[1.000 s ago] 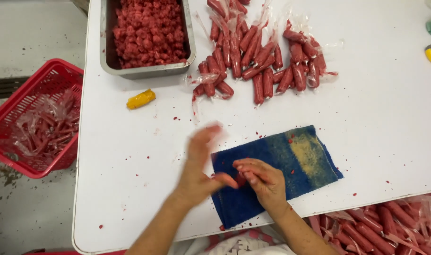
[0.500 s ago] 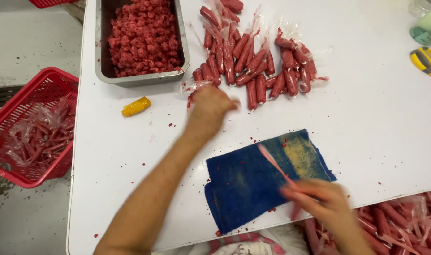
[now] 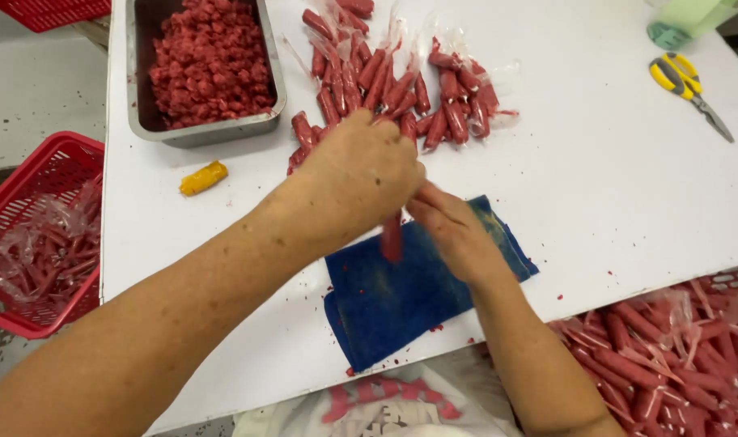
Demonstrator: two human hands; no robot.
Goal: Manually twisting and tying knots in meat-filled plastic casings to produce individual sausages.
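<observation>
- Red filled tube (image 3: pixel 392 236): hangs blurred between both hands above the blue cloth (image 3: pixel 409 291); its upper end is hidden by the fingers.
- Left hand (image 3: pixel 361 174): closed on the tube's top, covering part of the pile of filled tubes (image 3: pixel 393 81).
- Right hand (image 3: pixel 458 235): fingers pinched at the tube; exact grip unclear.
- Steel tray (image 3: pixel 146 121), red basket (image 3: pixel 37 235), and crate of tubes (image 3: pixel 668 348): each cut off by the frame.
- Tabletop (image 3: pixel 612 186): white.

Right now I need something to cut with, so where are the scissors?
In the head view, the yellow-handled scissors lie at the white table's far right, beside a green container.
</observation>
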